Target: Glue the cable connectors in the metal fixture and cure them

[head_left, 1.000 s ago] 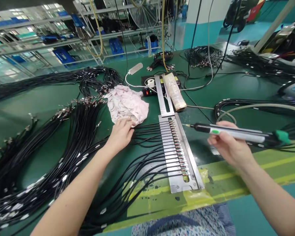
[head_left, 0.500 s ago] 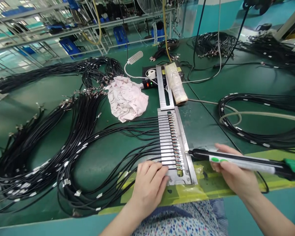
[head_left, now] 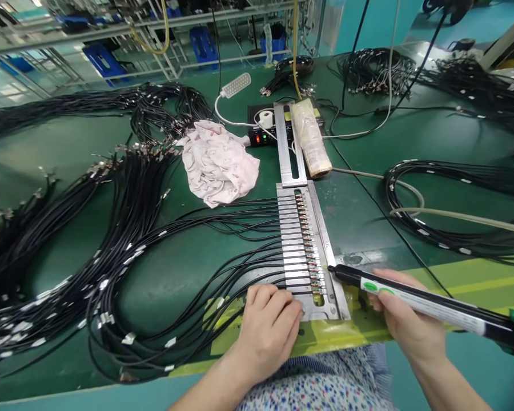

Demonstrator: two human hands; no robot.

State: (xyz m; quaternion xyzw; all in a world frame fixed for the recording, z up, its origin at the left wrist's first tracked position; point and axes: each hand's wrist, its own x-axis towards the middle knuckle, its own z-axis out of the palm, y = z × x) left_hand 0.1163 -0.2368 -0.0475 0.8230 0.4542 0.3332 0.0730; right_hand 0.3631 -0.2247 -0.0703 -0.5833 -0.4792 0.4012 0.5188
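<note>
A long metal fixture [head_left: 294, 245] lies on the bench with several thin black cables [head_left: 235, 228] laid side by side across it. Their small metal connectors [head_left: 312, 251] line up along its right part. My left hand [head_left: 268, 325] is closed over the fixture's lower left corner beside the nearest cables, fingers bent together and tips partly hidden. In my right hand [head_left: 406, 311] is a long black pen-like tool [head_left: 428, 299] with a white label, green marks and a green part at its rear. Its narrow tip points left, at the fixture's right rail near the lower connectors.
Large bundles of black cables [head_left: 128, 228] fill the left side; another coil [head_left: 405, 220] lies at the right. Beyond the fixture are a crumpled pink cloth [head_left: 220, 165], a small lamp [head_left: 236, 85], a black box with lit displays [head_left: 259, 137] and a wrapped roll [head_left: 310, 140].
The view has shifted a little. The tool's tip has moved slightly down along the connector row, and its rear end has dropped. My left hand still rests at the fixture's near end.
</note>
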